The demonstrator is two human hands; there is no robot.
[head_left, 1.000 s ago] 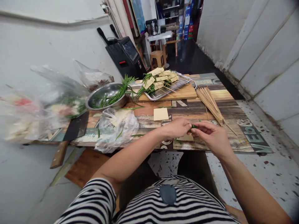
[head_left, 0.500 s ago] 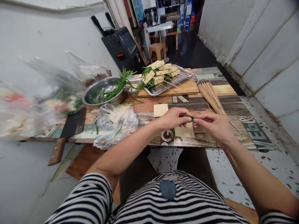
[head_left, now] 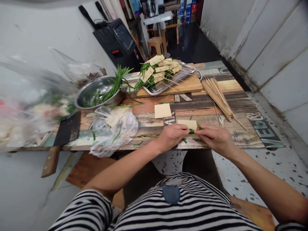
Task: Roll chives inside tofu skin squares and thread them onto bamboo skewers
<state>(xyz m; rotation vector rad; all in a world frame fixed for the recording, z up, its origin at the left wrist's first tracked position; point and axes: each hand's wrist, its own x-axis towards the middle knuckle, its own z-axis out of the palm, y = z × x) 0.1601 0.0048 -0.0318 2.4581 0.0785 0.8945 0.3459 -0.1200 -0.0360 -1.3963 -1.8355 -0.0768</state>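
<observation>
Near the table's front edge, my left hand (head_left: 171, 137) and my right hand (head_left: 216, 138) pinch a short bundle of green chives (head_left: 192, 131) between them. The bundle lies across a pale yellow tofu sheet (head_left: 186, 123), low over the table. My fingers hide part of the sheet and both ends of the grip. Another square tofu sheet (head_left: 163, 111) lies flat just beyond my left hand. Farther off, a metal tray (head_left: 166, 89) bears several skewered rolls (head_left: 160, 69) of tofu sheet around chives.
Bamboo skewers (head_left: 218, 99) lie fanned at right. A wooden board (head_left: 192, 85) is under the tray. At left are a steel bowl (head_left: 83, 94) of chives, a crumpled plastic bag (head_left: 115, 128), and a cleaver (head_left: 67, 128) whose handle juts past the table edge.
Both hands have come down toward the table's front edge, bringing the chives onto the tofu sheet. The view has shifted slightly, and the other things stay in place.
</observation>
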